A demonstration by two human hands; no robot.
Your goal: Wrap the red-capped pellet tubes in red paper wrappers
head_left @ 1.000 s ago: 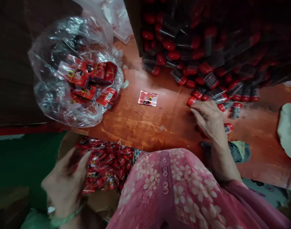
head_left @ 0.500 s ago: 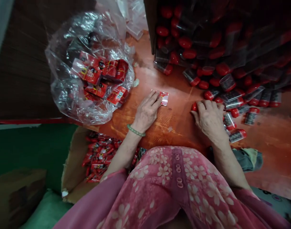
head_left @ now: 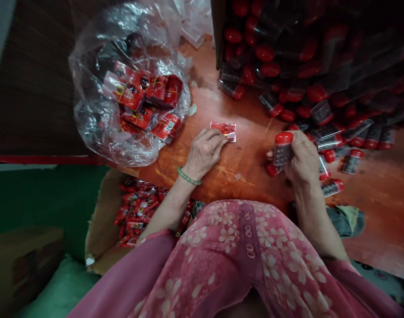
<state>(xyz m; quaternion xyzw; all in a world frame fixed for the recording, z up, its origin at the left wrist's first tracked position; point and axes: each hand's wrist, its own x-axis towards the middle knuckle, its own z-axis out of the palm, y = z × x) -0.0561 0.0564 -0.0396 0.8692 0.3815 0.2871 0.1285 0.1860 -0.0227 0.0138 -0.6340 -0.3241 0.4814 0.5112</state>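
My left hand lies on the orange-red tabletop, its fingertips gripping the near edge of a flat red-and-white foil sachet. A green bead bracelet circles that wrist. My right hand is lifted a little above the tabletop. It grips a small clear plastic jar with a red cap, with dark contents showing through. Beside this hand lies a large heap of similar red-capped jars, some tipped on their sides.
A crumpled clear plastic bag holds red sachets at the upper left. Below the table edge, an open cardboard box holds many more red sachets. A grey-green cloth lies at the lower right. My pink floral garment fills the bottom.
My right hand has lifted a red-capped jar from the heap's edge. My left hand stays on the sachet, which now shows more. The view has shifted slightly.
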